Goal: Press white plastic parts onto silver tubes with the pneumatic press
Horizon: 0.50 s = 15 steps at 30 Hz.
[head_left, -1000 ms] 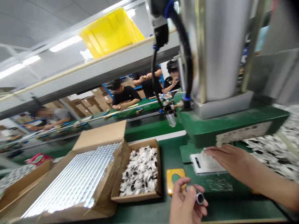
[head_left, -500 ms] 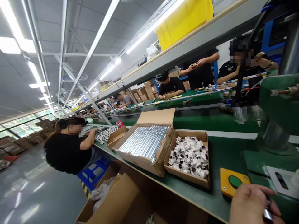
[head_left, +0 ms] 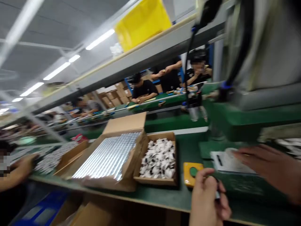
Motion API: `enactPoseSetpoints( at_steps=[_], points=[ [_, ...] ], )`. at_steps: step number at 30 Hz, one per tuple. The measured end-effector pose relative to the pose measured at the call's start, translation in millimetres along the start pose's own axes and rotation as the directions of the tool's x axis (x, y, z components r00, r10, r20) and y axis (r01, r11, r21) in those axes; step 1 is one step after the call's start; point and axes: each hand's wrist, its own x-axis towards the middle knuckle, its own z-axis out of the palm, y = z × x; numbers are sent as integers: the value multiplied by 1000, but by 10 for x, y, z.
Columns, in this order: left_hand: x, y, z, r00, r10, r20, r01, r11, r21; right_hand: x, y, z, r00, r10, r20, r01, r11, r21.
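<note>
My left hand [head_left: 207, 201] is closed round a small metal tube [head_left: 216, 194] whose end just shows, and its thumb rests near a yellow box with a green button [head_left: 192, 173]. My right hand [head_left: 270, 164] reaches in from the right with its fingers stretched out over a white metal plate [head_left: 227, 161] under the green press [head_left: 254, 121]. The picture is smeared by motion.
A carton of shiny metal tubes [head_left: 109, 157] and a smaller carton of white and black parts [head_left: 158, 158] stand on the green bench [head_left: 164, 196]. A co-worker's arm [head_left: 16, 174] shows at the left. Other people sit at the far bench. A yellow bin [head_left: 143, 23] sits on the shelf overhead.
The view swung left toward the aisle, then back to the press. My right hand dropped out of view and is now back at the white plate. My left hand keeps hold of the tube.
</note>
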Motion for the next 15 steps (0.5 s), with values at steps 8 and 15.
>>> enactPoseSetpoints(
  at_steps=[8,15],
  points=[
    [82,55,43,999,-19,33,18,999,44,167,-81,-283,970,-35,240,52,996,-66],
    [316,181,750,993,-94,67,103,983,-154,-50,-285,-414,936,349,37,-351,936,40]
  ],
)
